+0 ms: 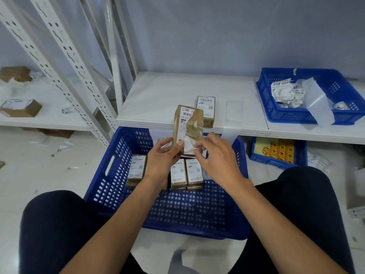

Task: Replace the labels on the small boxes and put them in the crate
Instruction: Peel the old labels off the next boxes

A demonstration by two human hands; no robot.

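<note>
My left hand (165, 153) grips the lower end of a small brown box (187, 125), held upright above the big blue crate (110, 186). Its white label (184, 123) is torn and partly peeled, baring the cardboard on the right side. My right hand (213, 153) pinches the loose lower flap of that label (188, 146). Three labelled small boxes (186, 174) lie flat in the crate, under my hands. Another labelled small box (205, 109) lies on the white shelf behind the held one.
A blue basket (276, 113) at the right of the white shelf (158, 99) holds peeled labels and backing strips. A lower blue bin (278, 151) holds yellow and red packs. White racking posts (65, 62) stand at left, with brown boxes (20, 108) on that shelf. My knees flank the crate.
</note>
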